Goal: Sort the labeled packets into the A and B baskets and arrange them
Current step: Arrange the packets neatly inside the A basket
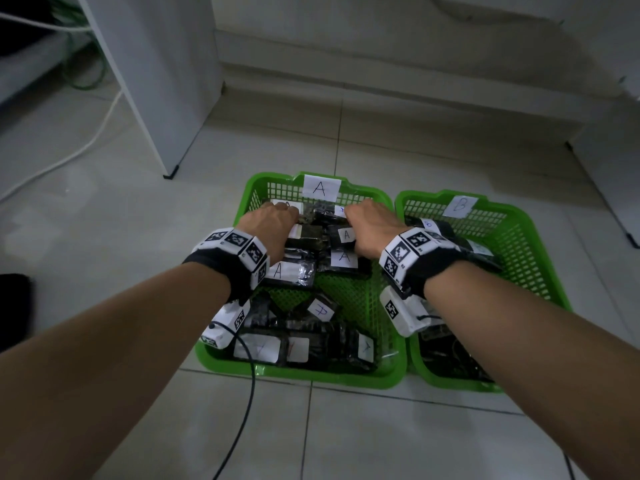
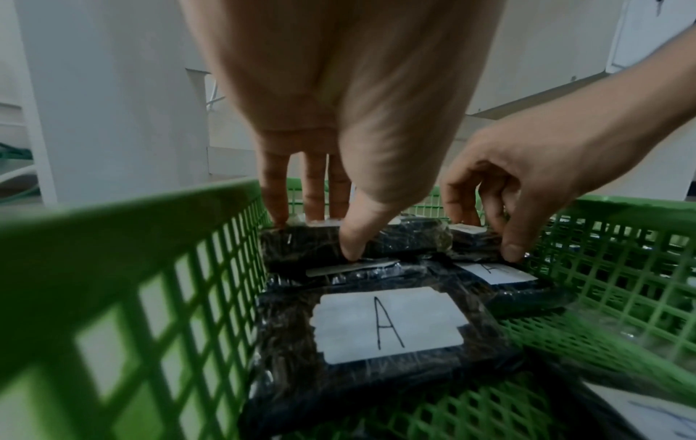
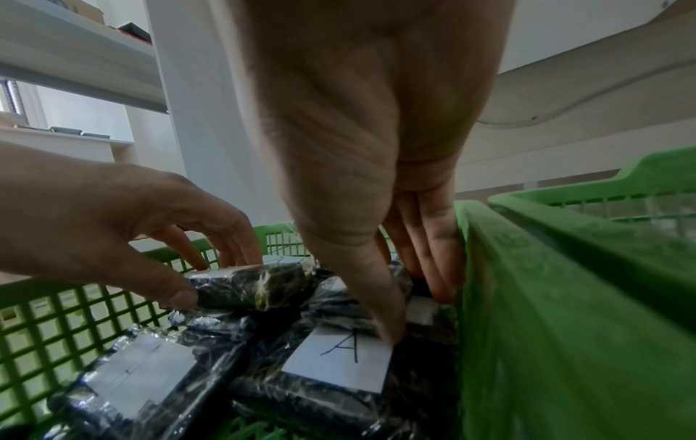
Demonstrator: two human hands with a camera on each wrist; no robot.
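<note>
Two green baskets stand side by side on the floor: basket A (image 1: 298, 374) with its paper label A (image 1: 321, 188) on the left, basket B (image 1: 450, 379) with its label B (image 1: 462, 206) on the right. Black wrapped packets with white A labels (image 1: 341, 258) lie in basket A, several at the far end and several at the near end (image 1: 270, 348). Both hands are at basket A's far end. My left hand (image 2: 327, 235) pinches a black packet (image 2: 395, 238) between thumb and fingers. My right hand (image 3: 418, 312) grips the neighbouring packet (image 2: 474, 241) close to the right wall.
Basket B holds dark packets (image 1: 446, 344) under my right forearm. A white cabinet foot (image 1: 169, 174) stands on the tiles left of the baskets, with a white cable (image 1: 69, 157) beyond it. A black cable (image 1: 242, 427) runs from my left wrist across the floor.
</note>
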